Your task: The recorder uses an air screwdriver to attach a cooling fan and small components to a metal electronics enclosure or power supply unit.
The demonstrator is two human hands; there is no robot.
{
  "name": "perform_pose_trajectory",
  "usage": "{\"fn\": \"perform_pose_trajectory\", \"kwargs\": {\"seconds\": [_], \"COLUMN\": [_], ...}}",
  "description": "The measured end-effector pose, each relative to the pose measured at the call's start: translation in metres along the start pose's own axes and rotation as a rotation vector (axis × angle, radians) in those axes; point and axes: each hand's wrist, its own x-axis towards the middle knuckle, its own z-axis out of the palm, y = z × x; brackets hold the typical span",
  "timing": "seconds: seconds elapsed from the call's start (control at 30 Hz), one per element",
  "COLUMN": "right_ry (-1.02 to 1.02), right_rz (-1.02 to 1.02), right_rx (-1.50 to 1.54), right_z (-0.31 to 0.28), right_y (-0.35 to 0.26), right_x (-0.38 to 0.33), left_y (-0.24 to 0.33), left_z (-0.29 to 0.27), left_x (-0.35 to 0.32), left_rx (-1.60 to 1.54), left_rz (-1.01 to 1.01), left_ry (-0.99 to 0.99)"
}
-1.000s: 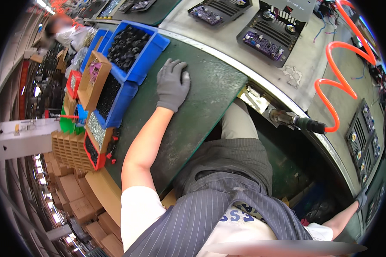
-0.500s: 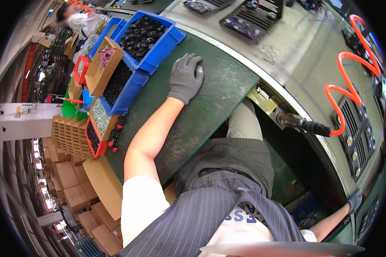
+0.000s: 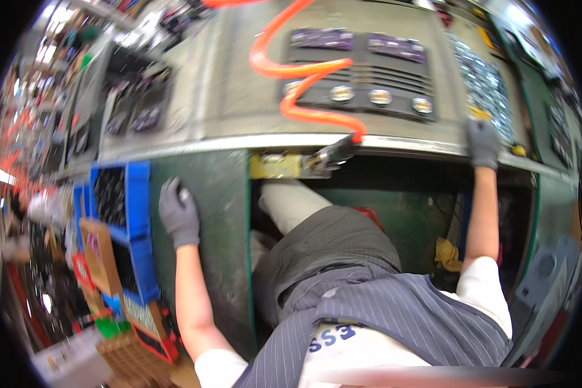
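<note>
Two gloved hands rest on the workbench, one at each side of the person's lap, which fills the view from 5 to 6 o'clock in grey trousers (image 3: 330, 252) and a striped apron (image 3: 394, 317). The green mat (image 3: 220, 213) at 9 o'clock ends in a straight edge just right of the left hand (image 3: 178, 213); past that edge a dark gap opens under the bench, with the knee in it. Bare mat lies around the hand toward 12 o'clock. Just left of the hand, at 9 o'clock, stand blue bins (image 3: 136, 207) holding dark small parts, with a cardboard box (image 3: 97, 252) and a red bin (image 3: 152, 339) nearer, toward 7 o'clock, closing off that side.

The left hand lies palm down, fingers loosely curled and together, touching the mat and holding nothing visible. The right hand (image 3: 482, 142) sits at 2 o'clock on the metal bench edge (image 3: 401, 143); a small yellow thing (image 3: 478, 115) touches its fingertips, though whether the fingers grip it cannot be told.

Farther out, at 12 o'clock, a coiled orange air hose (image 3: 291, 64) runs down to a pneumatic tool (image 3: 333, 154) lying at the bench edge. Behind it sits a dark panel (image 3: 368, 84) with round silver knobs, and a heap of shiny metal parts (image 3: 488, 84) lies at 1 o'clock.
</note>
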Motion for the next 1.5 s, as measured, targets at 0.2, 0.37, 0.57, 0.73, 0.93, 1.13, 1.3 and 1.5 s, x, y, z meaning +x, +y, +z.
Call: {"fn": "perform_pose_trajectory", "kwargs": {"seconds": [0.2, 0.37, 0.57, 0.73, 0.93, 1.13, 1.3, 1.5], "right_ry": [-0.085, -0.119, -0.108, -0.204, -0.37, -0.413, -0.367, -0.269], "right_rz": [-0.066, -0.175, -0.04, 0.142, 0.001, 0.074, 0.21, 0.431], "right_rx": [0.053, 0.227, 0.242, -0.072, -0.248, -0.03, 0.397, 0.62], "right_z": [-0.015, -0.013, -0.007, 0.012, 0.029, 0.048, 0.07, 0.048], "right_y": [-0.057, -0.058, 0.002, 0.039, 0.03, 0.077, 0.114, 0.111], "right_x": [-0.019, -0.017, 0.053, 0.105, 0.126, 0.133, 0.143, 0.133], "left_y": [0.004, 0.005, 0.004, 0.002, 0.004, 0.004, 0.001, -0.001], "left_z": [-0.004, -0.005, -0.006, -0.004, -0.004, -0.004, -0.003, -0.003], "left_x": [-0.004, -0.005, -0.006, -0.005, -0.004, -0.003, -0.003, -0.004], "left_rx": [-0.048, -0.102, -0.133, -0.157, -0.177, -0.184, -0.176, -0.193], "left_rz": [-0.037, -0.061, -0.094, -0.107, -0.115, -0.137, -0.147, -0.14], "left_ry": [-0.015, -0.066, -0.08, -0.038, -0.037, -0.029, -0.058, -0.01]}}
